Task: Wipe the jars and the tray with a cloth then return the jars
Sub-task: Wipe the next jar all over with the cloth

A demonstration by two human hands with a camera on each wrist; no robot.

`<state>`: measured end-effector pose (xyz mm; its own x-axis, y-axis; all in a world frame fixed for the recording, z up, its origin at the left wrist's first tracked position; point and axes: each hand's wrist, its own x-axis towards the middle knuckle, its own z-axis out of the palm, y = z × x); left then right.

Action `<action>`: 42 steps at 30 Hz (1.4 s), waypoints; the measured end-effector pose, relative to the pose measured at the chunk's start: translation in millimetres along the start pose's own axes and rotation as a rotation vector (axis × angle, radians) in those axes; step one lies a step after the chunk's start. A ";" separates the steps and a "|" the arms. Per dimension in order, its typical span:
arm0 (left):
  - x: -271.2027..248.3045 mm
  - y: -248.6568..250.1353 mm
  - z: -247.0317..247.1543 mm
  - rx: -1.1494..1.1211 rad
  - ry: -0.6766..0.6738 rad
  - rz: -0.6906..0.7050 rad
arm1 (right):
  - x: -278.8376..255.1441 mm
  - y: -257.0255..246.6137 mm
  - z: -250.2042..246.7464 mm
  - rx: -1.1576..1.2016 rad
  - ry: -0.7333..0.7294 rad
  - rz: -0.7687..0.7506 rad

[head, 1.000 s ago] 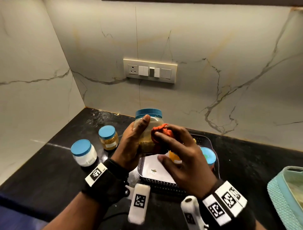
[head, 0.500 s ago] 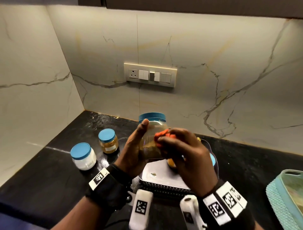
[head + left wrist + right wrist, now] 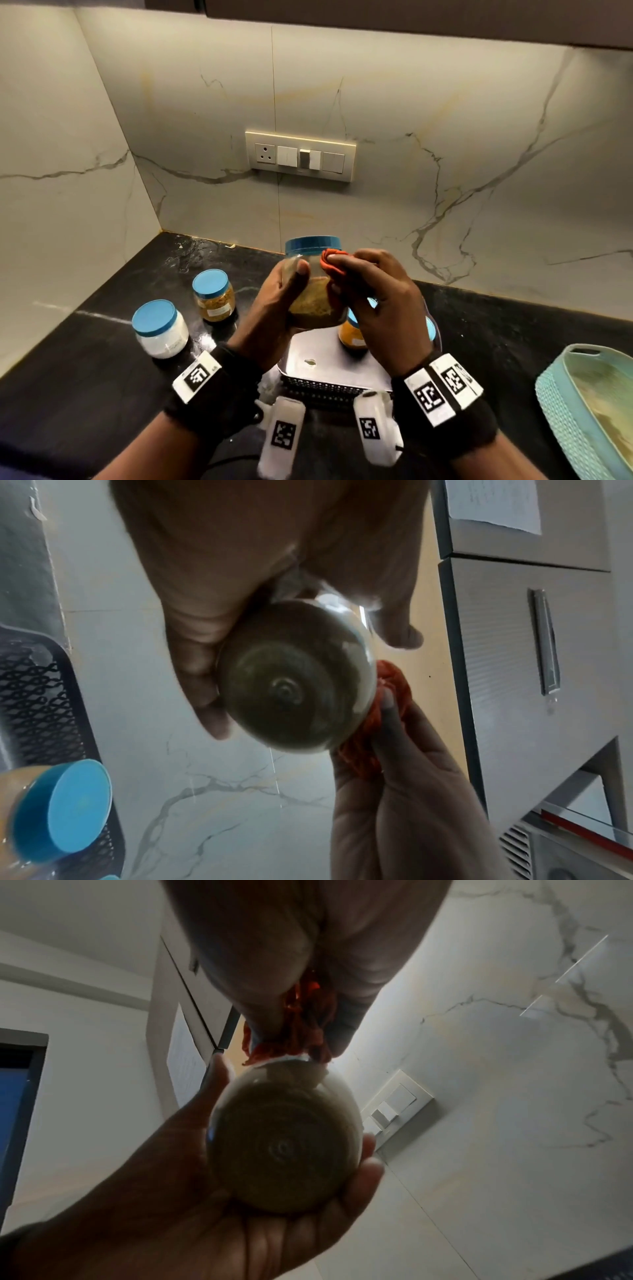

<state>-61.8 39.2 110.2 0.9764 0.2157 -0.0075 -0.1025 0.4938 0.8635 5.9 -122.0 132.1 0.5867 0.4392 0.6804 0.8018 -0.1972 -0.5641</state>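
Since a second ago the cloth (image 3: 330, 263) has climbed from the belly of the held jar (image 3: 317, 284) to just under its blue lid, bunched in the curled fingers of the right hand (image 3: 373, 301). Opposite it, the left hand (image 3: 274, 308) wraps the jar's side, thumb in front, lifting it above the tray (image 3: 329, 363). A hard rub could probably twist the smooth, clear wall out of that one-handed grip. Grainy brownish filling sits low inside.
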 end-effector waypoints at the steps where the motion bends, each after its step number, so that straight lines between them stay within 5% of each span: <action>1: -0.6 -1.0 1.9 0.023 0.001 0.027 | -0.3 -1.4 0.1 -0.025 -0.012 -0.016; 5: -3.3 -4.9 7.7 0.043 -0.006 0.075 | 0.5 -2.6 -5.1 -0.091 -0.043 -0.134; 10: -0.1 -2.6 14.5 0.032 -0.006 0.067 | 7.1 0.5 -7.9 0.003 0.007 -0.033; 15: 0.9 3.9 8.8 0.047 -0.007 0.041 | -21.1 -8.7 -1.1 0.045 -0.139 -0.234; 21: 0.5 -1.4 18.8 -0.013 -0.019 0.011 | 7.6 8.5 -15.0 0.125 0.023 0.001; 27: -3.2 2.7 10.8 0.021 -0.028 0.042 | -19.7 -4.4 -6.2 0.067 -0.076 -0.235; 33: -6.5 1.0 16.2 -0.029 -0.021 -0.006 | 9.0 7.1 -12.1 0.197 0.020 0.007; 38: -4.0 5.0 4.6 -0.169 -0.016 -0.029 | -20.2 -8.0 -0.7 0.168 -0.081 -0.156; 42: -1.0 12.0 -5.1 -0.056 -0.070 -0.125 | -21.2 2.9 5.0 0.005 -0.088 -0.256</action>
<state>-64.9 49.2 118.1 0.9929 0.0911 -0.0760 0.0121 0.5594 0.8288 -4.8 -127.5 113.7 0.3523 0.5486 0.7582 0.9223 -0.0659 -0.3808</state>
